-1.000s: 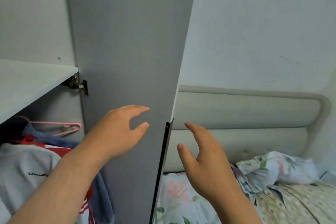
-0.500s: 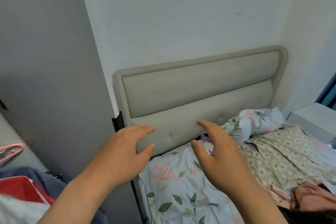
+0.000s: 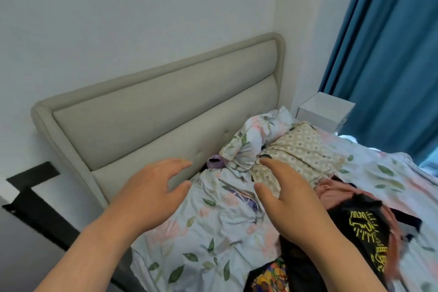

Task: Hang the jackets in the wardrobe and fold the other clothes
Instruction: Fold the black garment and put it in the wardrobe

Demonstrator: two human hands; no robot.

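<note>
The left hand (image 3: 154, 194) and the right hand (image 3: 291, 201) hover side by side above the bed, palms down, fingers spread and gently curved, gripping nothing and touching nothing. Their pose matches a second ago, but what lies behind them has changed. Then they were raised on either side of the edge of a grey wardrobe door, with hung clothes and a pink hanger at the left. Half a second ago the view had swung to the headboard. Now it has turned further right and down, so the bed fills the lower half.

The clothes to be sorted lie in a loose heap on the bed, under and just right of the right hand. A black garment (image 3: 365, 232) with a bright yellow line print is crumpled on top. A pink garment (image 3: 331, 194) spreads out from beneath it toward the pillows. Another dark piece with a colourful print (image 3: 270, 277) shows at the bottom edge. None is folded.

Beneath both hands is a rumpled floral sheet (image 3: 213, 232). Beyond the fingertips a floral pillow (image 3: 251, 140) and a beige patterned pillow (image 3: 298, 152) rest against the padded grey headboard (image 3: 166, 121). A white bedside cabinet (image 3: 324, 111) stands in the corner beside a blue curtain (image 3: 384, 54).
</note>
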